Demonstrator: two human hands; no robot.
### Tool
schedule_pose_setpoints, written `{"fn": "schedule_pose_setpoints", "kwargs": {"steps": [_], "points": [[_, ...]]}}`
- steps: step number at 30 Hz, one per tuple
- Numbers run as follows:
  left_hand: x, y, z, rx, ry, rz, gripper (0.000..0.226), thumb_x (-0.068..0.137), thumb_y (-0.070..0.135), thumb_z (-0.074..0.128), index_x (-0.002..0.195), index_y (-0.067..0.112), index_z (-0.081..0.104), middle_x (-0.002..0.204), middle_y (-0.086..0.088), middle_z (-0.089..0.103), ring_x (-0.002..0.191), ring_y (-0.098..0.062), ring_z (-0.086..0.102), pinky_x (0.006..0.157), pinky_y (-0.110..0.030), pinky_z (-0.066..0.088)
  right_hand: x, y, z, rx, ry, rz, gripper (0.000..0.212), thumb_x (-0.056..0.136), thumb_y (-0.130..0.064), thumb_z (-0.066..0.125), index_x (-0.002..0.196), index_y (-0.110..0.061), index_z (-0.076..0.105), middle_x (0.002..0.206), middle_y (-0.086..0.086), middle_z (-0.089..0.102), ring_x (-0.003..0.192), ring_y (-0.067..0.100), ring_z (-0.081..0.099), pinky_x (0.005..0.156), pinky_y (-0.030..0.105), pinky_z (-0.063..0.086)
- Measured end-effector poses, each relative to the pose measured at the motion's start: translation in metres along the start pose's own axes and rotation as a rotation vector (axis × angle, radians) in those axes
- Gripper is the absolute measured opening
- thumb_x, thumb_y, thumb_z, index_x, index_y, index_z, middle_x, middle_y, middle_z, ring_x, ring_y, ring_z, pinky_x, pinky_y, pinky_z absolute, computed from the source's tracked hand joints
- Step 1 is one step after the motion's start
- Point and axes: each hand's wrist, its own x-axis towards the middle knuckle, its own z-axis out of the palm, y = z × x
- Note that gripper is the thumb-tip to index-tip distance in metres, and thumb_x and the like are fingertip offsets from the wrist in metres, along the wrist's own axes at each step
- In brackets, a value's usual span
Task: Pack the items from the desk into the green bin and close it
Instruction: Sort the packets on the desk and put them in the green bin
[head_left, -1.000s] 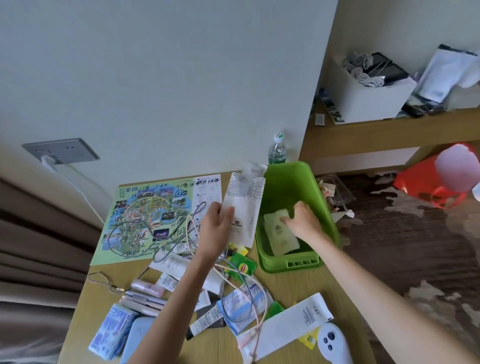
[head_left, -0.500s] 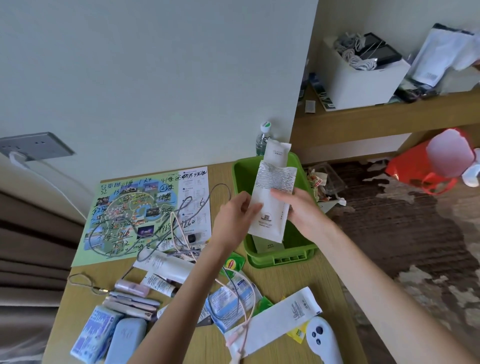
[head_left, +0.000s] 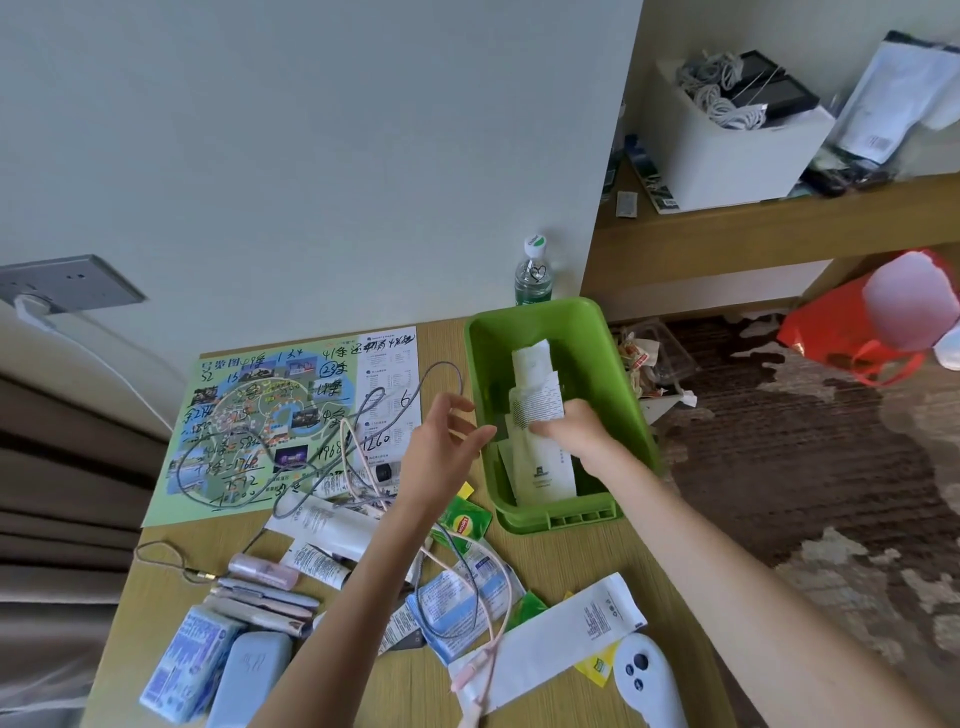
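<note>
The green bin stands open at the desk's right edge. Inside it my right hand grips a white sachet, bent over flat pale packets on the bin floor. My left hand hovers just left of the bin with fingers apart and nothing in it. On the desk lie a white tube, tangled cables, a green Lipton tea bag, blue wipe packs, a long white sachet, a tissue pack and a blue case.
A map sheet covers the desk's back left. A water bottle stands behind the bin against the wall. A white controller lies at the front right edge. On the floor to the right sits a red bag.
The white sachet went from my left hand to my right and down into the bin. My left hand let go and drew back, open.
</note>
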Motion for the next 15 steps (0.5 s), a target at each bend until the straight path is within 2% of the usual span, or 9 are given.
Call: {"fn": "schedule_pose_setpoints", "kwargs": {"steps": [2, 6, 10, 11, 13, 15], "points": [[0.001, -0.003, 0.001, -0.024, -0.003, 0.000, 0.030, 0.086, 0.031, 0.071, 0.105, 0.020, 0.052, 0.081, 0.001, 0.069, 0.065, -0.014, 0.068, 0.060, -0.039, 0.058, 0.004, 0.002, 0.010, -0.066, -0.055, 0.011, 0.031, 0.089, -0.012, 0.066, 0.117, 0.001, 0.059, 0.116, 0.018, 0.064, 0.102, 0.030, 0.061, 0.078, 0.035, 0.051], [0.001, -0.006, 0.002, -0.032, -0.002, 0.008, 0.032, 0.085, 0.034, 0.071, 0.107, 0.021, 0.051, 0.080, 0.002, 0.070, 0.063, -0.013, 0.067, 0.056, -0.033, 0.054, 0.007, 0.003, 0.013, -0.413, -0.166, -0.045, 0.025, 0.093, -0.011, 0.058, 0.117, -0.006, 0.061, 0.115, 0.013, 0.065, 0.104, 0.030, 0.063, 0.084, 0.038, 0.054], [-0.001, -0.005, 0.000, 0.060, 0.002, 0.047, 0.029, 0.088, 0.039, 0.066, 0.109, 0.023, 0.052, 0.081, 0.007, 0.069, 0.065, -0.010, 0.067, 0.054, -0.030, 0.053, -0.003, 0.000, 0.007, -0.674, -0.086, -0.144, 0.025, 0.093, -0.013, 0.057, 0.117, -0.006, 0.060, 0.109, 0.008, 0.066, 0.090, 0.024, 0.067, 0.067, 0.029, 0.050], [-0.003, -0.006, -0.003, 0.135, 0.006, 0.087, 0.026, 0.091, 0.040, 0.062, 0.109, 0.024, 0.053, 0.083, 0.008, 0.069, 0.067, -0.009, 0.067, 0.056, -0.031, 0.054, -0.010, -0.003, 0.006, -0.696, -0.024, -0.204, 0.029, 0.093, -0.014, 0.059, 0.121, -0.006, 0.058, 0.114, 0.007, 0.063, 0.089, 0.021, 0.066, 0.068, 0.027, 0.050], [-0.010, -0.014, -0.013, 0.275, 0.010, 0.193, 0.020, 0.097, 0.037, 0.053, 0.111, 0.023, 0.056, 0.089, 0.007, 0.070, 0.075, -0.009, 0.067, 0.060, -0.032, 0.056, -0.027, -0.005, 0.004, -0.620, 0.090, -0.400, 0.033, 0.094, -0.018, 0.060, 0.125, -0.009, 0.057, 0.125, 0.004, 0.058, 0.093, 0.017, 0.065, 0.080, 0.028, 0.055], [-0.019, -0.029, -0.027, 0.403, 0.001, 0.287, 0.017, 0.100, 0.027, 0.050, 0.111, 0.021, 0.060, 0.095, 0.004, 0.070, 0.081, -0.010, 0.066, 0.064, -0.034, 0.057, -0.051, -0.006, 0.003, -0.469, 0.167, -0.628, 0.024, 0.092, -0.016, 0.062, 0.116, -0.011, 0.060, 0.118, 0.001, 0.061, 0.089, 0.011, 0.064, 0.081, 0.030, 0.056]]}}
